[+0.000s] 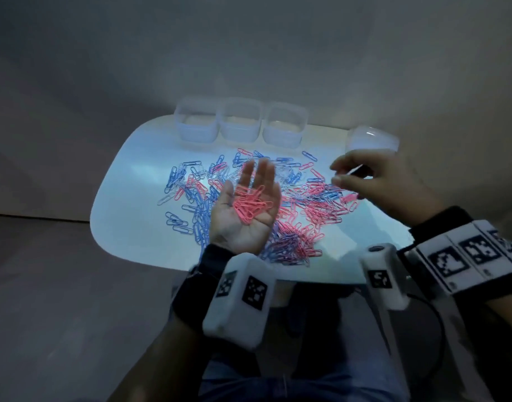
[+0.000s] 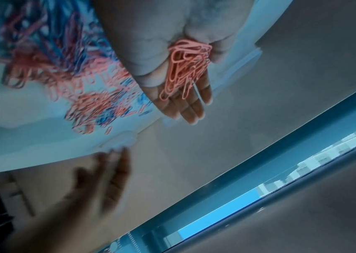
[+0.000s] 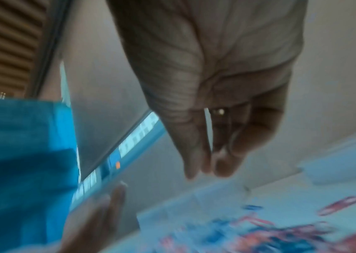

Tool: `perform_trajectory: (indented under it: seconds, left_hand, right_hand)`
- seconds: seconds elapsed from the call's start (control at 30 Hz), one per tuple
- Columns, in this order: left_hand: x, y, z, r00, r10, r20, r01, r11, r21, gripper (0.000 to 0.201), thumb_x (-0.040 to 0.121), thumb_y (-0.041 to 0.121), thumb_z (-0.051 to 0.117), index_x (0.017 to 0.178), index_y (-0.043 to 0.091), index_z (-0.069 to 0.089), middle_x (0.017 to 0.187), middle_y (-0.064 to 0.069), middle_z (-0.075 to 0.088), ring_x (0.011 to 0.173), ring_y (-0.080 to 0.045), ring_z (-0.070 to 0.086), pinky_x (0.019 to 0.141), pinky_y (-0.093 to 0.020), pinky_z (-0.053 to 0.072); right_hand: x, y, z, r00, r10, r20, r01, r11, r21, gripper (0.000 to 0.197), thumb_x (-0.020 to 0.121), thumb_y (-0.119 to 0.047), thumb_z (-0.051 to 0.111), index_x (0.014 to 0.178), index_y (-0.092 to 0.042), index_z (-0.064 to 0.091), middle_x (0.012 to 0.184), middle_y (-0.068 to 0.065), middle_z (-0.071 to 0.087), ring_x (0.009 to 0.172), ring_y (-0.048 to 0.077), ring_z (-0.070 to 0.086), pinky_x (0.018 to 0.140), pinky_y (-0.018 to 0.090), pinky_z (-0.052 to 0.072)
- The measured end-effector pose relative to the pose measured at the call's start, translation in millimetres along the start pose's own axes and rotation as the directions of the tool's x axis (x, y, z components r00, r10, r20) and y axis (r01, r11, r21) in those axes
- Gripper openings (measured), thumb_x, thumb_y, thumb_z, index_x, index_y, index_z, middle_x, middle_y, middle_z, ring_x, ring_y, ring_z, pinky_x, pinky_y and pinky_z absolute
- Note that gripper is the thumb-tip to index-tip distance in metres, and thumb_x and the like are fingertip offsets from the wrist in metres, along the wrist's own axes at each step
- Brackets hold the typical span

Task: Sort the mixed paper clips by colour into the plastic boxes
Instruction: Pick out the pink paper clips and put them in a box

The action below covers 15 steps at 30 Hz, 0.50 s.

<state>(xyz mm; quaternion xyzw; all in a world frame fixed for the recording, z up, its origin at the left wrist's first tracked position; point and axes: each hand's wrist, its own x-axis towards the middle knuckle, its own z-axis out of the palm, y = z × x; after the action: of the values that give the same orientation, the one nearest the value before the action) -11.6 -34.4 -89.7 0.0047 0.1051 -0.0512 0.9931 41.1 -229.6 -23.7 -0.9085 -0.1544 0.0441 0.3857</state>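
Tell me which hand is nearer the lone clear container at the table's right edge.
Right. The right hand hovers just in front of the clear container; the left hand, palm up with pink paper clips, is over the pile, farther to its left.
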Motion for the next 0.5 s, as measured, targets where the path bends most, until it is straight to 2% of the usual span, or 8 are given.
perform_trajectory:
  seconds: [0.03,0.07,0.13,0.2,0.27,0.33,0.43,0.5]
  left_hand:
    - [-2,6,-1,1.0,0.021,0.0,-0.021,1.0,-0.004,0.054,0.095,0.033,0.033,0.092,-0.006,0.07,0.097,-0.022,0.07,0.087,-0.035,0.07,0.074,-0.046,0.054]
    - [-3,10,-1,0.998,0.055,-0.017,-0.055,0.998,0.007,0.05,0.094,0.029,0.034,0.091,-0.005,0.07,0.097,-0.021,0.07,0.086,-0.034,0.07,0.073,-0.045,0.055]
    - [-6,17,-1,0.993,0.115,-0.04,-0.114,0.993,0.033,0.046,0.088,0.025,0.034,0.088,-0.003,0.071,0.095,-0.019,0.071,0.083,-0.033,0.071,0.07,-0.043,0.055]
    - [-9,23,1,0.985,0.165,-0.048,-0.163,0.986,0.044,0.051,0.094,0.027,0.029,0.087,-0.001,0.071,0.095,-0.017,0.071,0.083,-0.031,0.071,0.072,-0.042,0.054]
    - [-13,30,2,0.978,0.2,-0.053,-0.196,0.978,0.064,0.055,0.098,0.029,0.025,0.088,0.0,0.071,0.097,-0.016,0.071,0.084,-0.03,0.071,0.074,-0.04,0.054]
    - [-18,34,3,0.974,0.221,-0.055,-0.216,0.973,0.081,0.052,0.099,0.028,0.026,0.09,0.002,0.07,0.098,-0.016,0.071,0.085,-0.029,0.071,0.074,-0.04,0.054]
    - [-22,34,3,0.972,0.228,-0.05,-0.223,0.971,0.088,0.051,0.099,0.029,0.026,0.09,0.003,0.07,0.098,-0.015,0.071,0.085,-0.028,0.071,0.074,-0.041,0.054]
    - [-23,32,2,0.973,0.224,-0.054,-0.218,0.971,0.093,0.054,0.099,0.029,0.026,0.088,0.002,0.071,0.097,-0.015,0.071,0.085,-0.029,0.071,0.076,-0.041,0.053]
  right_hand:
    - [-1,7,1,0.998,0.027,0.06,-0.018,0.99,-0.141,0.014,0.078,-0.014,0.072,0.092,-0.012,0.069,0.075,0.0,0.062,0.061,0.001,0.058,0.059,0.009,0.045]
    - [-3,11,3,0.989,0.059,0.135,-0.02,0.961,-0.277,0.02,0.077,-0.017,0.073,0.096,-0.011,0.069,0.075,-0.001,0.059,0.066,0.005,0.059,0.065,0.014,0.046]
    - [-7,11,14,0.957,0.127,0.262,0.017,0.874,-0.486,0.04,0.075,-0.033,0.074,0.108,-0.014,0.064,0.088,0.0,0.055,0.088,0.019,0.057,0.079,0.03,0.047]
    - [-10,7,25,0.934,0.19,0.304,0.02,0.819,-0.574,0.064,0.069,-0.049,0.073,0.12,-0.016,0.053,0.107,0.003,0.051,0.106,0.023,0.052,0.085,0.033,0.044]
    - [-10,5,34,0.923,0.222,0.314,0.014,0.796,-0.605,0.078,0.064,-0.058,0.072,0.123,-0.013,0.047,0.119,0.006,0.046,0.112,0.024,0.048,0.086,0.033,0.042]
    - [-6,5,40,0.92,0.236,0.314,0.007,0.79,-0.614,0.078,0.063,-0.06,0.073,0.12,-0.012,0.047,0.119,0.007,0.046,0.11,0.025,0.047,0.083,0.032,0.041]
    - [3,6,42,0.924,0.239,0.297,-0.028,0.82,-0.571,0.056,0.069,-0.049,0.074,0.103,-0.013,0.049,0.112,0.008,0.05,0.095,0.022,0.048,0.076,0.031,0.038]
    - [6,8,40,0.934,0.229,0.274,-0.051,0.845,-0.532,0.045,0.071,-0.041,0.075,0.099,-0.014,0.052,0.107,0.007,0.053,0.088,0.02,0.045,0.074,0.03,0.038]
